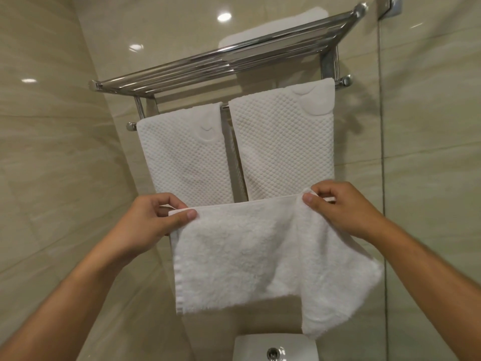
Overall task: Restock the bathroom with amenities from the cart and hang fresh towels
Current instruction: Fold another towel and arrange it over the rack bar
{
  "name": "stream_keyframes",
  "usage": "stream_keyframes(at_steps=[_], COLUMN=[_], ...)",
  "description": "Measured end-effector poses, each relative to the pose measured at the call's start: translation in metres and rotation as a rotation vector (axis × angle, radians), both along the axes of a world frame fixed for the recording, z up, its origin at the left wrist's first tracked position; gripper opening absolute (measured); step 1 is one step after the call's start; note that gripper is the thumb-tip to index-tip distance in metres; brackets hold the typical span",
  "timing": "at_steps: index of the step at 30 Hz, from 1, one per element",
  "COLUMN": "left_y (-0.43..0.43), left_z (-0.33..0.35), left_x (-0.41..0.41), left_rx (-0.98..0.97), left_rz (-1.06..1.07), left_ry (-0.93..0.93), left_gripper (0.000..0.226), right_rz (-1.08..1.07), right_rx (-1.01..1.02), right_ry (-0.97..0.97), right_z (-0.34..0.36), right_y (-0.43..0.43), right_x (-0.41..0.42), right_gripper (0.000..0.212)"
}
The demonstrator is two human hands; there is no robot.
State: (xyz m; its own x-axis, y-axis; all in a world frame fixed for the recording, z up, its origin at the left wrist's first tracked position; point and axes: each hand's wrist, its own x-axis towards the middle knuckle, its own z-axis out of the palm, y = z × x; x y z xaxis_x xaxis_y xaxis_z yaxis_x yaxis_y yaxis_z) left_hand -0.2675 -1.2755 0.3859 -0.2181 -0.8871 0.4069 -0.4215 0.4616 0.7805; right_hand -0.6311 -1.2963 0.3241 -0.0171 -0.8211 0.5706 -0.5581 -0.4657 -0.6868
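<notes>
Person stands facing the tiled wall, both arms raised toward the chrome towel rack (223, 63).

Small white terry towel (250, 254) held spread out in front of the rack, below the two hanging towels and above the toilet cistern (276, 347). Its top hem runs roughly level between the two hands; the right side droops lower and folds under itself.

Left hand (153, 217): grip closed on the towel's upper left corner, thumb pressed on the front face, fingers curled behind the hem.

Right hand (338, 207): grip closed on the upper right part of the hem, thumb and forefinger pinching a small bunch of cloth, other fingers curled.

On the lower rail, two white waffle-weave towels hang side by side: left hanging towel (184, 157), right hanging towel (283, 142), a narrow gap between them. A folded white towel (260, 29) lies on the rack's top shelf.

Glass panel (429, 152) to the right; metal flush button (273, 353) on the cistern lid.
</notes>
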Motion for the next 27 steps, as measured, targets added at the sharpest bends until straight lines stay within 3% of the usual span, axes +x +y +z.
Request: stream_keyframes(at_steps=[3,8,16,21,27], left_y=[0.002,0.006,0.019,0.028,0.032], left_z=[0.003,0.003,-0.017,-0.011,-0.005], left_x=[-0.013,-0.052,-0.092,-0.078,-0.056], left_rx=[0.115,0.281,0.264,0.246,0.315], left_rz=[0.027,0.003,0.116,0.138,0.053], left_ry=[0.069,0.121,0.151,0.261,0.425], left_gripper=[0.028,0.005,0.010,0.008,0.011], right_rz=[-0.169,-0.193,-0.061,-0.114,0.055], right_rx=[-0.069,-0.066,-0.100,-0.172,-0.286], right_ry=[0.133,0.177,0.365,0.532,0.560], right_z=[-0.002,0.006,0.031,0.043,0.044], right_y=[0.000,0.012,0.041,0.051,0.042], right_x=[0.001,0.027,0.111,0.127,0.137], right_gripper=[0.028,0.037,0.039,0.042,0.049])
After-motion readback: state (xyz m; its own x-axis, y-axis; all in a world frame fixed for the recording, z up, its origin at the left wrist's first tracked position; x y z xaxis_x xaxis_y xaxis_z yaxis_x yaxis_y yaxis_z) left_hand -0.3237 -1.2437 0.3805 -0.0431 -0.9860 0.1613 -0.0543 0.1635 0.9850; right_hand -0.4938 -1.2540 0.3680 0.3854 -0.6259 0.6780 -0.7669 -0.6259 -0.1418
